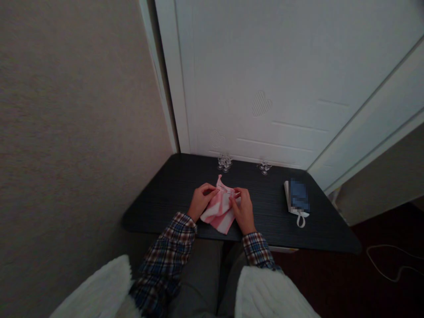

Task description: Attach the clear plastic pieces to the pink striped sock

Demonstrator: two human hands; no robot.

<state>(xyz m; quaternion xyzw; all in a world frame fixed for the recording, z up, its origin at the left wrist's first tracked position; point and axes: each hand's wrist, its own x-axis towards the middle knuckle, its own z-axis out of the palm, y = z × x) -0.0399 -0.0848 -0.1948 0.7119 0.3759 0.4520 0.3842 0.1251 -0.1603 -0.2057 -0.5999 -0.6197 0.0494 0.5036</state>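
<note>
A small pink and white striped cloth (219,211) hangs and lies between my hands over the dark table, with one thin pointed corner sticking up at its top. Along its upper left edge, my left hand (201,201) pinches the fabric between thumb and fingers. My right hand (243,210) grips the upper right edge, its thumb and fingertips closed on the cloth. The lower part spreads out in loose folds near the front edge of the table. Whether it is a garment or a pouch, I cannot tell.
On the dark tabletop (159,198), a cluster of small clear pieces (225,162) and a smaller cluster (264,167) sit at the back. A blurred blue item with a white edge and loop (299,196) lies at right. A white panel (232,66) rises behind; a cable (384,265) trails on the floor.
</note>
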